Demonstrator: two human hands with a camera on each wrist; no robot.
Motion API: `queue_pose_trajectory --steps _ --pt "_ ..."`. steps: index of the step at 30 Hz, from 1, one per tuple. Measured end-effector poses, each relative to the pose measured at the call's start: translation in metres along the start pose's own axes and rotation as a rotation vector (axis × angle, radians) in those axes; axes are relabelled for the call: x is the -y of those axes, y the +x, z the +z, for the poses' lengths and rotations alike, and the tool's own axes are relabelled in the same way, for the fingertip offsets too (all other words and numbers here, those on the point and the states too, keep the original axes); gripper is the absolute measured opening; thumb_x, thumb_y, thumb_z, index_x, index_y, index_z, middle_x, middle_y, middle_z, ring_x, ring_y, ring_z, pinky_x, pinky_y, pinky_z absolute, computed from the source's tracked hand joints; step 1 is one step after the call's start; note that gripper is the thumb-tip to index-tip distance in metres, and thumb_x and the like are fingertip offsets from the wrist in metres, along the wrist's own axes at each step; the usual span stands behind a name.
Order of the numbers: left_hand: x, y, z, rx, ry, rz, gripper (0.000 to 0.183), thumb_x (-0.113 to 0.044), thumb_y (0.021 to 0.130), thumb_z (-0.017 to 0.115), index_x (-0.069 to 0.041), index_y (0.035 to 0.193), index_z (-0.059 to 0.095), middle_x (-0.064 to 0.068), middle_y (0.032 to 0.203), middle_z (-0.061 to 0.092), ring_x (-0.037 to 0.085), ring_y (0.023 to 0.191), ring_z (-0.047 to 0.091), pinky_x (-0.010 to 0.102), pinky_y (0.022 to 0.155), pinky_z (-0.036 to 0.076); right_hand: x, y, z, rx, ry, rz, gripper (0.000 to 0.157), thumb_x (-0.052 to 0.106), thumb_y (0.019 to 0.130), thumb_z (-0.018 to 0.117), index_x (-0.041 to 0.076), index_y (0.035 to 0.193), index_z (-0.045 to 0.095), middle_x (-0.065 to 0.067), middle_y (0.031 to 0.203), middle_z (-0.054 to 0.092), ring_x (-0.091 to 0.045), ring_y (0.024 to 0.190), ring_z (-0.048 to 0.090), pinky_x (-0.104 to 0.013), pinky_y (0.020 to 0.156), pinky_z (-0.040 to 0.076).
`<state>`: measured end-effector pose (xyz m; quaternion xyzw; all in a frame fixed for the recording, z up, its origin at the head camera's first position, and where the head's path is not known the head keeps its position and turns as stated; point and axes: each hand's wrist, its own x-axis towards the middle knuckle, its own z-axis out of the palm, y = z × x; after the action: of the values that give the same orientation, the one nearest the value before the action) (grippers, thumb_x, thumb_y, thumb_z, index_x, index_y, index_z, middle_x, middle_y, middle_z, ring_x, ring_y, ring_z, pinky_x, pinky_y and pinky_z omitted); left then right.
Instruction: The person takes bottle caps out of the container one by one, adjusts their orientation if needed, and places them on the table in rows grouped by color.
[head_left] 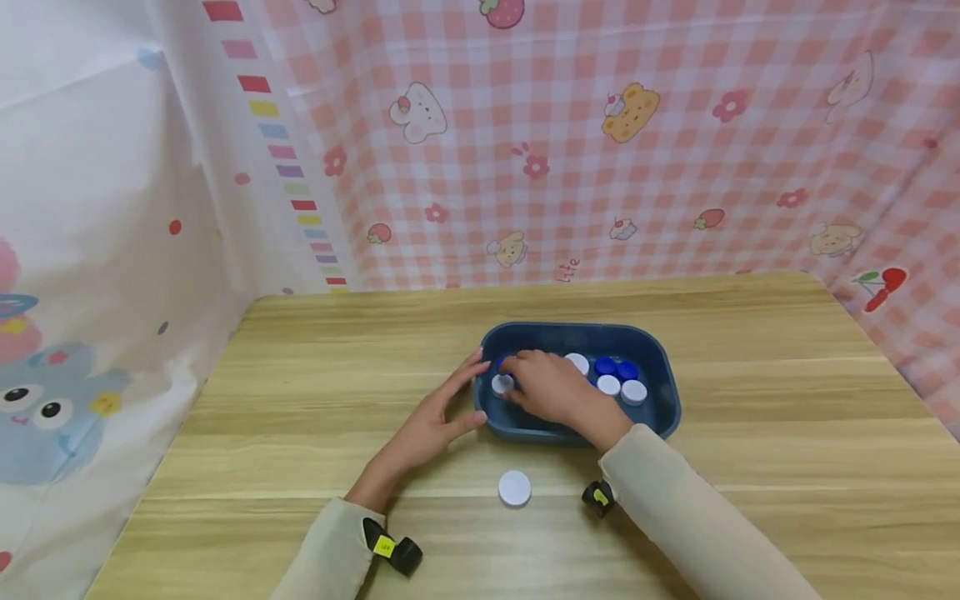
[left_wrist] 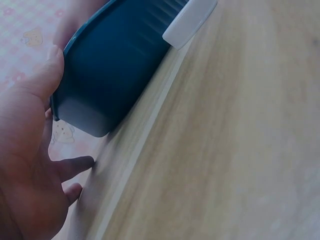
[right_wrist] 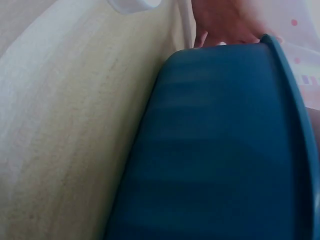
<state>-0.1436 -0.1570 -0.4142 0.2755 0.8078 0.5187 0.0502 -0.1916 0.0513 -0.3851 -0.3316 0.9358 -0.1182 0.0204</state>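
A dark blue oblong tray (head_left: 660, 358) on the table holds several white and blue round caps. My left hand (head_left: 431, 423) is at its left end, fingers spread, with the thumb right at the rim in the left wrist view. Over the tray's left part, my right hand (head_left: 551, 387) reaches down with bent fingers. Its thumb and index finger are at the edges of a white cap (head_left: 502, 385); I cannot tell whether they pinch it. A blue cap peeks out behind the index finger. The tray's wall (right_wrist: 215, 135) hides the right fingers in the right wrist view.
One larger white cap (head_left: 514, 488) lies on the wooden table (head_left: 300, 358) in front of the tray. Within the tray's right half are white caps (head_left: 633, 392) and blue caps (head_left: 627, 371). A pink checked cloth (head_left: 570, 183) hangs behind the table.
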Motion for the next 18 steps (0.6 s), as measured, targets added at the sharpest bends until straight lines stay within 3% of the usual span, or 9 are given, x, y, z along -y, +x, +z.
queue_pose_trajectory --steps 18 --pt "-0.002 0.000 -0.001 0.005 0.000 0.004 0.060 -0.007 0.093 0.061 -0.005 0.147 0.035 0.007 0.158 0.019 0.022 0.144 0.015 0.047 0.114 0.016 0.001 0.009 0.011 0.024 -0.020 -0.006 0.029 0.018 0.085 0.073 0.013 0.112 0.068 -0.006 0.103 0.065 -0.024 0.090 0.063 -0.043 0.073 0.054"
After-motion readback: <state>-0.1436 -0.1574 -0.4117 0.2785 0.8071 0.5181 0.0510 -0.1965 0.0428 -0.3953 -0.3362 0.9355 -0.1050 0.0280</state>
